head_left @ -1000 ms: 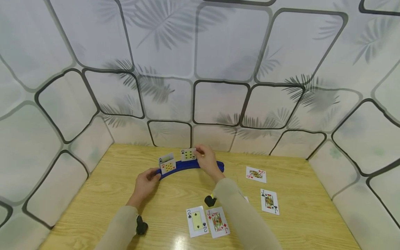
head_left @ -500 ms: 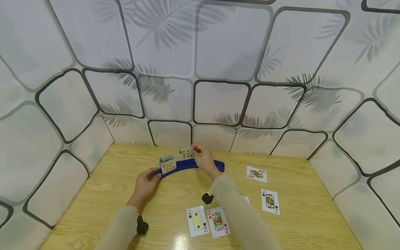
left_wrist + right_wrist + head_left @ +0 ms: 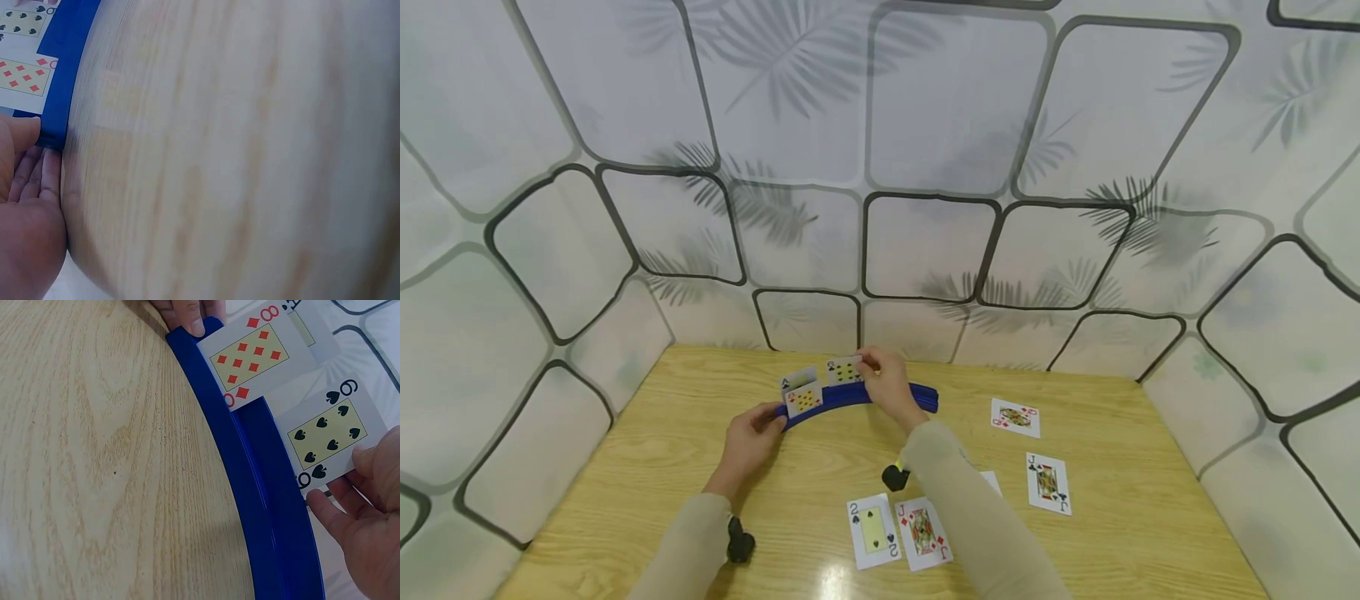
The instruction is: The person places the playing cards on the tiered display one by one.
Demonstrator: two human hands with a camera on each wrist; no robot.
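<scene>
A curved blue card holder (image 3: 850, 394) stands at the back of the table. My left hand (image 3: 751, 442) grips its left end, thumb on top and fingers below in the left wrist view. In the front slot near that end stands an eight of diamonds (image 3: 250, 359), with an ace (image 3: 302, 325) of a black suit partly hidden behind it. My right hand (image 3: 890, 387) pinches the right edge of a six of spades (image 3: 328, 434) between thumb and fingers. That card stands upright at the rear slot, right of the ace; its bottom edge meets the blue rim.
On the wooden table (image 3: 647, 467), a two of spades (image 3: 874, 532) and a jack of diamonds (image 3: 922, 533) lie in front. A queen of diamonds (image 3: 1015, 417) and a black jack (image 3: 1048, 483) lie to the right. My right sleeve mostly covers another card (image 3: 992, 482). Patterned fabric walls (image 3: 925, 250) surround the table.
My right hand has shifted slightly left along the holder, bringing the six of spades closer to the ace. My left hand stays at the holder's end.
</scene>
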